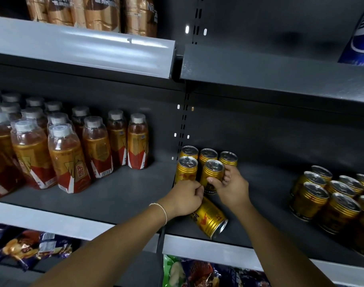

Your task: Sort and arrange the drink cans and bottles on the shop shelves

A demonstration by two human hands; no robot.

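Observation:
Several gold drink cans stand upright at the left end of the right-hand shelf (266,195). My right hand (230,188) grips the front-right upright gold can (212,172) of that group, thumb in front and fingers behind. My left hand (186,198) holds one end of a gold can lying on its side (210,218), its fingers curled over the end beside the front-left upright can (187,168). The lying can points toward the shelf's front edge.
A second group of gold cans (338,199) stands at the right end of the shelf. Amber bottles with grey caps (67,156) fill the left shelf. Brown bottles (102,13) and a blue cola bottle (361,34) stand above; snack packets (208,272) lie below.

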